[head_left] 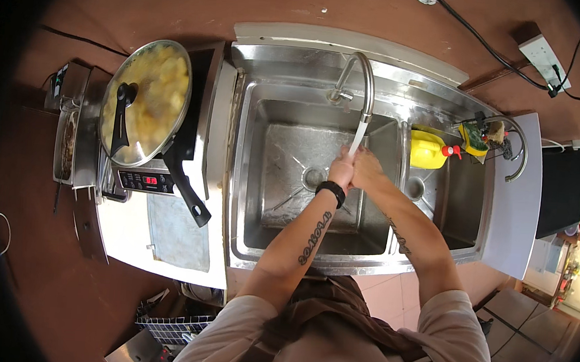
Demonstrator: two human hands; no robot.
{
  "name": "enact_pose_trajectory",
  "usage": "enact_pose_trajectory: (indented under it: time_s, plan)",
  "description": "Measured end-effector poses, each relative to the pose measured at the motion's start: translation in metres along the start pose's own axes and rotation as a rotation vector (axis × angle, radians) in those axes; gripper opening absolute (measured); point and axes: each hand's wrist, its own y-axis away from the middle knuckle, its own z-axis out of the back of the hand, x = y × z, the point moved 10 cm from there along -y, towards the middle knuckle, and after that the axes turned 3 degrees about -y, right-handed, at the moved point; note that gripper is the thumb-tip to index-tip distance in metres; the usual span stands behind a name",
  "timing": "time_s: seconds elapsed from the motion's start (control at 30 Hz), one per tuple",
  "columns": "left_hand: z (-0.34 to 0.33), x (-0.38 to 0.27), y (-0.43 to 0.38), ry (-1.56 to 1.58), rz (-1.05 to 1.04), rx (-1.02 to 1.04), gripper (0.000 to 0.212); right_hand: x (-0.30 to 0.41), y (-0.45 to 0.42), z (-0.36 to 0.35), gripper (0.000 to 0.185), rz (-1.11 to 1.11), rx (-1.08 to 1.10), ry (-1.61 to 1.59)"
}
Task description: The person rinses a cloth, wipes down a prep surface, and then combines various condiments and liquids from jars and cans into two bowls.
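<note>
Under the curved steel faucet (369,98), my left hand (341,169) and my right hand (367,169) are pressed together. A stream of water (358,137) runs down onto them. They are over the larger basin of the stainless steel sink (287,153), to the upper right of its drain (315,177). My left wrist wears a black band (331,192). The fingers overlap and are partly hidden by the water, so I cannot see whether anything is between them.
Left of the sink, a frying pan with a glass lid (150,85) and yellow food inside sits on a lit induction cooker (146,181); its black handle (188,194) points toward me. A yellow bottle (427,150) lies in the smaller basin, near sponges (473,141) and a second faucet (523,152).
</note>
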Motion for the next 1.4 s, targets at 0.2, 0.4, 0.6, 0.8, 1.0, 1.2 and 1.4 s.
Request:
enact_pose_trajectory:
  time_s: [0.2, 0.4, 0.6, 0.8, 1.0, 1.2, 1.4]
  plan:
    - [0.043, -0.008, -0.009, 0.076, 0.082, -0.010, 0.041, -0.006, -0.036, -0.034, 0.041, 0.042, 0.293, -0.457]
    - [0.106, -0.016, 0.022, -0.372, -0.085, 0.163, 0.047, -0.098, -0.096, -0.047, 0.023, -0.713, -0.334, -1.902]
    - [0.210, 0.014, 0.050, -0.439, -0.032, -0.019, 0.041, -0.085, -0.130, 0.035, 0.028, -0.471, -0.527, -2.275]
    - [0.228, -0.023, 0.056, -1.077, -0.458, -0.224, 0.046, 0.002, 0.011, -0.060, 0.048, -0.698, -0.082, -2.027]
    - [0.171, -0.073, 0.087, -0.722, -0.270, 0.182, 0.030, 0.052, 0.088, 0.014, 0.064, -0.326, 0.216, -1.094]
    - [-0.018, -0.182, 0.234, 0.418, -0.248, 1.229, 0.071, 0.035, 0.196, 0.229, 0.071, 0.424, -0.335, -1.896]
    - [0.088, -0.045, 0.125, -2.468, -0.309, 0.399, 0.079, 0.059, 0.239, 0.156, 0.067, -0.058, -0.302, -0.837]
